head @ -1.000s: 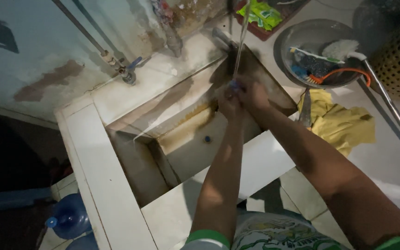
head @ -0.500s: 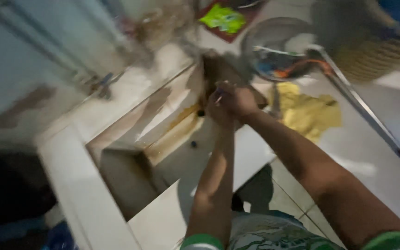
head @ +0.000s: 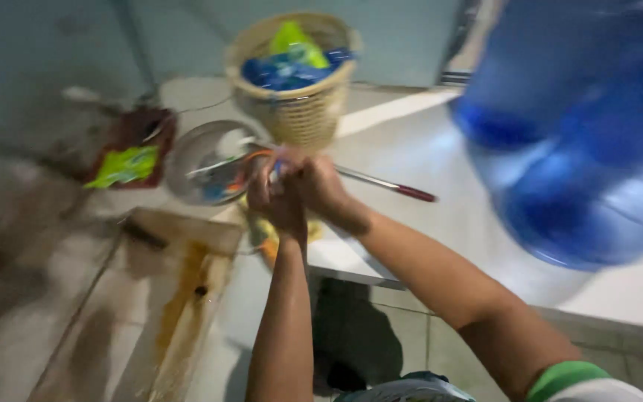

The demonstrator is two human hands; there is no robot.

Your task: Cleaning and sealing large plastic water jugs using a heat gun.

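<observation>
Both hands are pressed together over the counter's (head: 440,223) near edge, my left hand (head: 277,197) and right hand (head: 321,186) curled shut around something small I cannot make out. Just beyond sits a metal bowl (head: 187,160), farther a woven basket (head: 299,112); right, a blue water jug (head: 582,134).

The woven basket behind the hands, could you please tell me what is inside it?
The woven basket holds blue wrappers or bags with a yellow-green packet sticking up on top. The picture is blurred, so their kind is unclear, and anything lower down is hidden by them and the basket wall.
</observation>
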